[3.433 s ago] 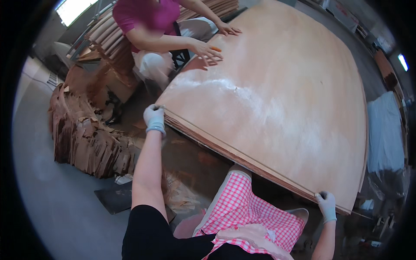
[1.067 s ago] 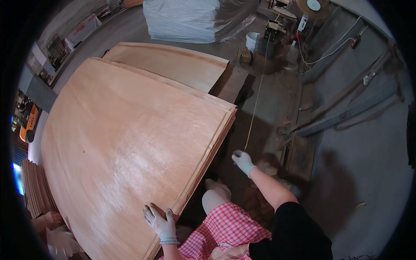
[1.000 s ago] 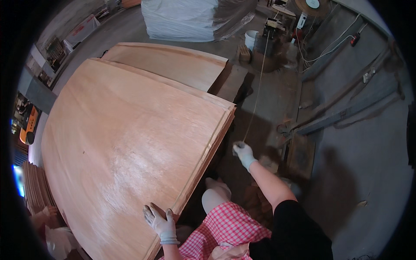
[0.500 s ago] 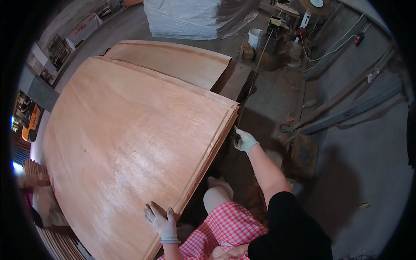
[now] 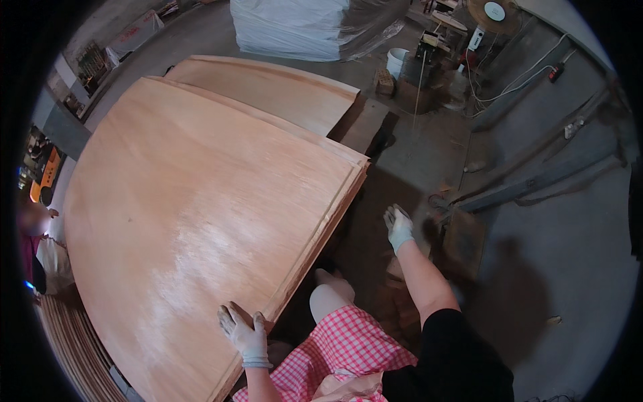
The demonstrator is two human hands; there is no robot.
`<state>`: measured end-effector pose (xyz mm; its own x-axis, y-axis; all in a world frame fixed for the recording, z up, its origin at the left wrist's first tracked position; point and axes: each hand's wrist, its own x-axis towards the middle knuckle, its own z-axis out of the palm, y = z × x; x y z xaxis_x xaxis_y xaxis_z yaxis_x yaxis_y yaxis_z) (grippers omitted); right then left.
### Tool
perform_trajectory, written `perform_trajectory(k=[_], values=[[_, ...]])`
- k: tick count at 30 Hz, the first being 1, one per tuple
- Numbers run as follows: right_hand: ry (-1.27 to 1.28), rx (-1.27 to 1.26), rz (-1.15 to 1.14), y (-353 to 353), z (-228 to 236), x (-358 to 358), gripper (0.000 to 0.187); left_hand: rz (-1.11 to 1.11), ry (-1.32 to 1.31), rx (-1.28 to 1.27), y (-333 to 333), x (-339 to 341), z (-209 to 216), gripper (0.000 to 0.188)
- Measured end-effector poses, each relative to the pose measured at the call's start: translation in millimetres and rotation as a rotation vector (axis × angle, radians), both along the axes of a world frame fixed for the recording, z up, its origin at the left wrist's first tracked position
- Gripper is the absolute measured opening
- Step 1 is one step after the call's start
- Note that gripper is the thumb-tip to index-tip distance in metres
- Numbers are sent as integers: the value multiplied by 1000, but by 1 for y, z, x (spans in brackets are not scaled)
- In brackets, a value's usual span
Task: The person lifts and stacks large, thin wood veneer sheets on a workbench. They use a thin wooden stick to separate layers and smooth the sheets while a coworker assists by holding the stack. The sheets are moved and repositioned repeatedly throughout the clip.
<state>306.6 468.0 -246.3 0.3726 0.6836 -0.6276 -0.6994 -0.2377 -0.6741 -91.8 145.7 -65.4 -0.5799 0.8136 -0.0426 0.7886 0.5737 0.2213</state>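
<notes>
My left hand (image 5: 244, 333), in a pale work glove with dark fingertips, lies with fingers spread on the top wood veneer sheet (image 5: 201, 181) of a wide stack, close to its near right edge. My right hand (image 5: 400, 226), gloved too, is off the stack's right side, above the floor, its fingers curled. A thin pale cord (image 5: 420, 84) runs from a small device (image 5: 429, 45) at the back toward those fingers; its near end fades from sight against the floor.
Behind lies another stack of sheets (image 5: 281, 94). A plastic-wrapped block (image 5: 288, 30), white bucket (image 5: 396, 61) and brick (image 5: 384, 82) stand farther back. Steel beams (image 5: 542, 177) line the right. At far left a person (image 5: 40, 234) is beside stacked sheets (image 5: 74, 342).
My right hand has moved right, away from the stack's edge, and the cord has swung right with it. My left hand has barely shifted. The person at far left has moved farther back.
</notes>
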Motion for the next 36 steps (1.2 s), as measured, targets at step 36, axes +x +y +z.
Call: perform_trajectory(k=[36], values=[[-2234, 407, 970, 64, 157, -157, 71, -21, -33, -23, 12, 5, -2, 89]])
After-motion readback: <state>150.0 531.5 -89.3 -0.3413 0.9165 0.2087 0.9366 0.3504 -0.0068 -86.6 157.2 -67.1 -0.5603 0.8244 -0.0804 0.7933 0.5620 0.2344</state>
